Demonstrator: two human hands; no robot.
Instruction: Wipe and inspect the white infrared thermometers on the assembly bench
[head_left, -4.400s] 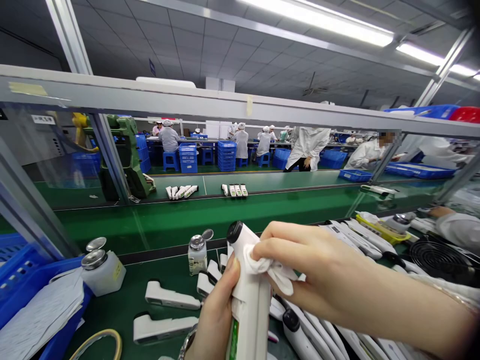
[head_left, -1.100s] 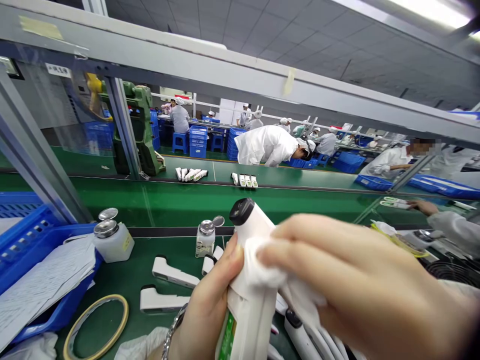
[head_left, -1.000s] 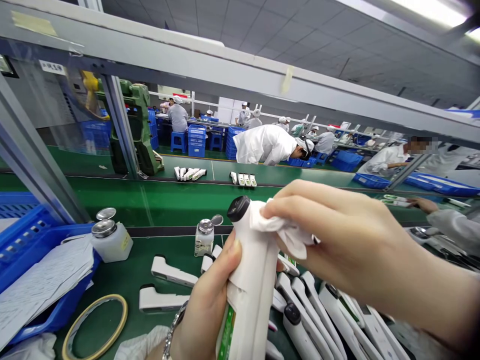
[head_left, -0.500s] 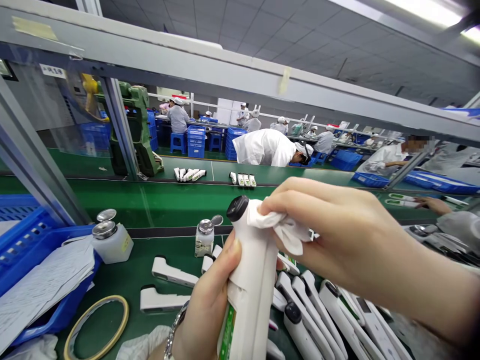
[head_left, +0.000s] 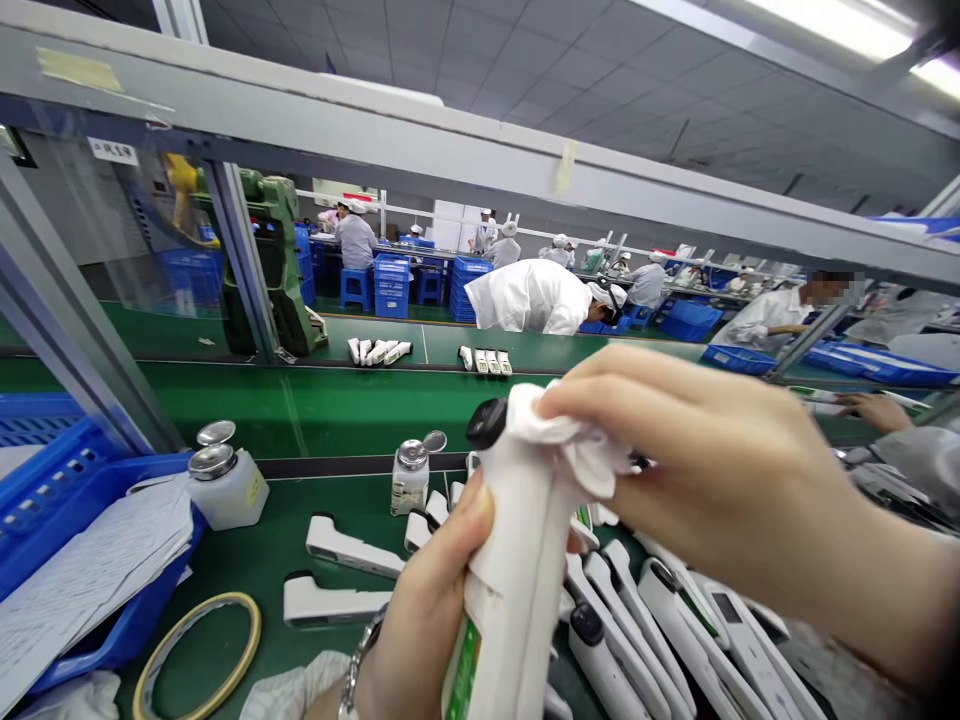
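Green tabletop [head_left: 274, 560], with one blue crate [head_left: 60, 505] set at its left edge. White handheld device [head_left: 517, 560], black-tipped, held tilted above the near edge; its body is encircled by the left hand [head_left: 427, 600]. Similar devices [head_left: 611, 665], laid side by side toward the near right corner. Tape roll [head_left: 250, 645], laid flat by the near left corner. Two pump bottles [head_left: 229, 495], lids raised, stood close to the far edge. White cloth [head_left: 574, 440], crumpled, pinched in the fingers of the right hand [head_left: 697, 460] and pressed against the held device beside its black tip.
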